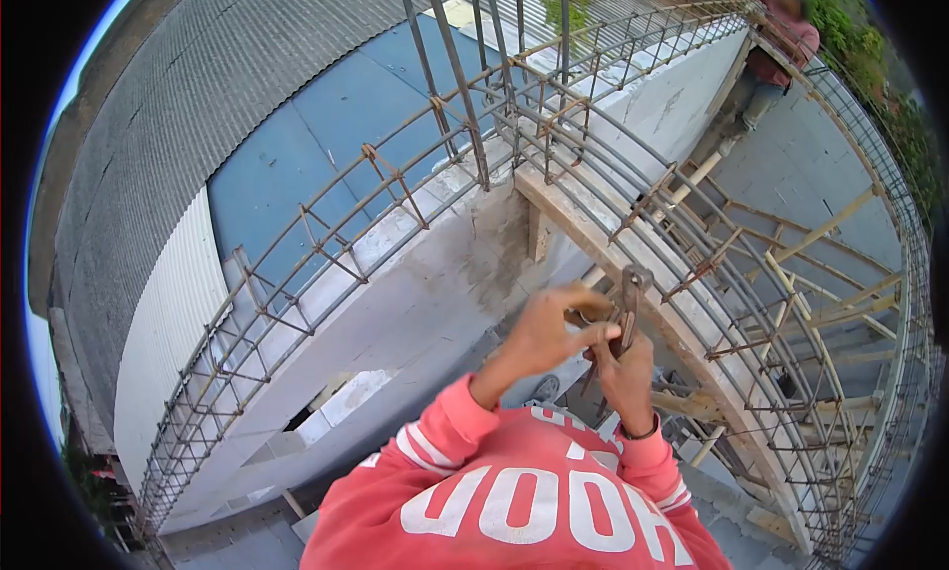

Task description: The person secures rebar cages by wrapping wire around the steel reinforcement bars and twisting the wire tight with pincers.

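Note:
Both hands are close together in front of the chest, in red sleeves with white stripes. My right hand (626, 374) is wrapped round the handles of metal pincers (634, 291), whose round head points up beside a wooden board (573, 229). My left hand (559, 331) is beside it, thumb and fingers curled together near the pincers' handles; what they pinch, if anything, is too small to make out. Just beyond the pincers runs a rebar cage (682, 246) tied with rusty stirrups along the wall top.
Upright rebars (463, 86) rise at the wall corner. Another cage (314, 244) curves left beside blue sheets (297, 155) and a corrugated roof (188, 86). Timber props (830, 219) stand below at the right. A co-worker (786, 36) is at the far top right.

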A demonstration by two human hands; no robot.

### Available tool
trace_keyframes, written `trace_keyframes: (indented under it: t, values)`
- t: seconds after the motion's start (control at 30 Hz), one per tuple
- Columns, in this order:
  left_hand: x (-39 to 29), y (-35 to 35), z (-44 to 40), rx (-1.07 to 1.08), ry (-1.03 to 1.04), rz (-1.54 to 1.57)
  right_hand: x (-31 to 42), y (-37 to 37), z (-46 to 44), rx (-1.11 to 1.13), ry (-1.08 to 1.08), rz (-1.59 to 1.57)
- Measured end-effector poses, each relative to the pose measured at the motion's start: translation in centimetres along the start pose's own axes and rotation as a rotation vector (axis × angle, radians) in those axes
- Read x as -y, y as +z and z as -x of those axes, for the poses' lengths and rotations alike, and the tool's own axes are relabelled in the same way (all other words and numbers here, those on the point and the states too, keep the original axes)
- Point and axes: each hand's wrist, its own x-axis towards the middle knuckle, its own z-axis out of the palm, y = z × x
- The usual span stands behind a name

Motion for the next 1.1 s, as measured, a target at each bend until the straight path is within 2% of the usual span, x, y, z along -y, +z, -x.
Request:
trace_keyframes:
  t: [0.03, 0.1, 0.2, 0.3, 0.4, 0.47, 0.53, 0.6, 0.67, 0.7, 0.73, 0.77, 0.8, 0.83, 0.87, 0.9, 0.93, 1.0, 1.03, 1.1]
  values:
    - [0.6, 0.5, 0.7, -0.073, 0.012, 0.064, 0.5, 0.7, -0.5, -0.036, -0.233, 0.128]
    - [2.0, 0.3, 1.5, -0.208, 0.011, 0.174, 1.7, 2.3, -0.7, -0.007, -0.175, 0.131]
    - [3.1, -2.9, 2.3, -0.139, -0.083, 0.208, 2.4, 4.6, -0.4, 0.062, -0.114, 0.154]
    - [4.2, -4.5, 2.9, -0.219, 0.002, 0.074, 2.4, 6.4, -0.4, 0.216, -0.043, -0.071]
    - [5.8, -5.0, 3.8, -0.359, -0.013, 0.050, 2.2, 8.2, -0.4, 0.161, -0.027, -0.233]
    - [5.8, -6.0, 4.3, -0.441, -0.050, 0.080, 1.5, 8.1, -1.1, 0.142, -0.110, -0.137]
    - [3.7, -8.5, 5.2, -0.674, -0.053, 0.254, 1.7, 7.9, -1.9, 0.005, -0.024, -0.170]
    - [1.8, -11.8, 6.8, -0.777, 0.097, 0.019, 1.7, 7.3, -3.1, 0.000, -0.005, -0.148]
    - [0.0, -14.4, 8.4, -0.957, 0.280, -0.060, 2.6, 6.9, -4.3, 0.193, 0.043, 0.014]
    - [-0.5, -15.8, 8.7, -1.051, 0.397, -0.178, 3.3, 7.1, -4.8, 0.188, 0.042, 0.012]
    - [-0.7, -16.9, 8.9, -1.142, 0.515, -0.298, 4.3, 7.4, -5.3, 0.187, -0.081, 0.003]
    - [-0.7, -17.8, 8.8, -1.140, 0.516, -0.297, 5.4, 7.7, -5.5, 0.189, -0.203, -0.003]
    - [-0.6, -18.6, 8.5, -1.214, 0.528, -0.423, 7.3, 8.2, -5.5, 0.190, -0.200, -0.001]
    - [-0.5, -19.1, 8.2, -1.286, 0.538, -0.552, 9.6, 8.8, -5.2, 0.103, -0.221, -0.091]
    - [-0.1, -19.6, 7.8, -1.286, 0.537, -0.554, 10.8, 9.2, -5.2, 0.016, -0.244, -0.184]
    - [0.6, -20.1, 7.2, -1.289, 0.572, -0.646, 10.2, 9.8, -5.6, 0.019, -0.244, -0.188]
    - [1.3, -20.5, 6.8, -1.290, 0.605, -0.741, 9.0, 10.6, -6.1, -0.095, -0.314, -0.123]
    - [2.2, -21.3, 5.8, -1.289, 0.597, -0.712, 7.6, 12.7, -8.0, -0.202, -0.388, -0.057]
    - [2.5, -21.8, 5.1, -1.335, 0.638, -0.807, 7.6, 14.3, -9.9, -0.248, -0.563, 0.017]
    - [2.2, -22.2, 4.5, -1.382, 0.654, -1.042, 8.6, 15.4, -11.7, -0.064, -0.545, 0.125]
